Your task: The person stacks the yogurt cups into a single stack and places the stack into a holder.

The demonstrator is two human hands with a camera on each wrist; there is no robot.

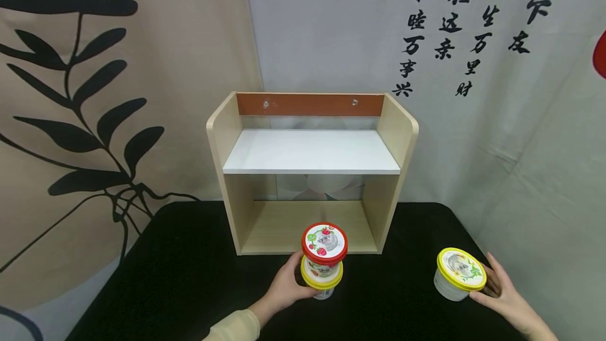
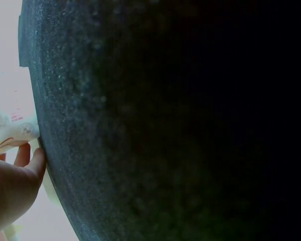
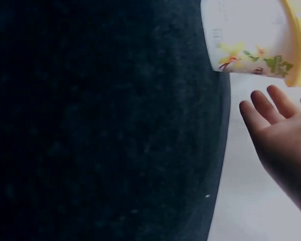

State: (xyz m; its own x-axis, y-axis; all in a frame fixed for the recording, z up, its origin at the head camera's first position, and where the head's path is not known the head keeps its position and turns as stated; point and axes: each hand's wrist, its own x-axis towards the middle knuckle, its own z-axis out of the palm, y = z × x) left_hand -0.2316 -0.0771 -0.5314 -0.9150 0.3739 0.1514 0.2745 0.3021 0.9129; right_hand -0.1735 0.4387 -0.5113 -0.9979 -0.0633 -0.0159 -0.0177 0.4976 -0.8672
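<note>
In the head view two small tubs stand one on top of the other in front of the shelf: a red-lidded tub (image 1: 324, 243) with strawberries on its lid above a yellow-lidded tub (image 1: 326, 284). My left hand (image 1: 288, 284) grips the lower one from the left, thumb in front. At the right, another yellow-lidded tub (image 1: 459, 271) stands upright, a white cup with yellow flowers on its side. My right hand (image 1: 504, 296) is beside its right edge, fingers loosely spread. In the right wrist view a gap shows between the fingertips (image 3: 246, 108) and this tub.
A two-tier wooden shelf (image 1: 310, 154) with a white upper board stands at the back of the black table (image 1: 180, 278). Behind hangs a cloth backdrop (image 1: 326, 30) with plant shapes and dark lettering.
</note>
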